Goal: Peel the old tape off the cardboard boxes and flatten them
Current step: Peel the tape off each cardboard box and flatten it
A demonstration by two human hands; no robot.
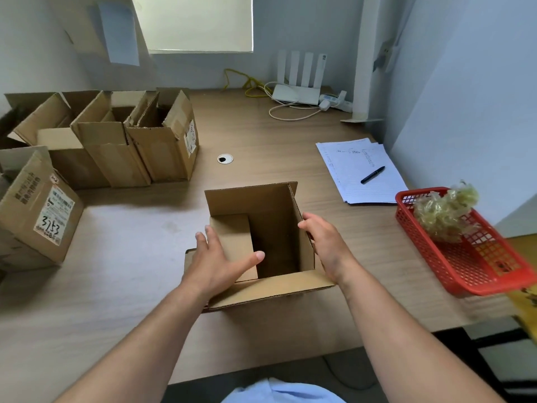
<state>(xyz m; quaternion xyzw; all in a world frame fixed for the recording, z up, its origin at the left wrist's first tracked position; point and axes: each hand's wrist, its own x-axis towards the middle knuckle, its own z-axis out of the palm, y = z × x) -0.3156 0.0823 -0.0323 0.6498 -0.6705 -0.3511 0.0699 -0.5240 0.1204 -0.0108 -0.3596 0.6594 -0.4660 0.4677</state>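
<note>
Cardboard box (pixel 252 202), brown, open-topped, near-centre on the wooden desk (pixel 116 286), looks light and stiff, best pushed at opposite walls; left hand (pixel 215 263) presses its left flap (pixel 232 237) flat-fingered, while the right hand (pixel 325 242) lies against the right wall (pixel 290 239), grip unclear.
</note>
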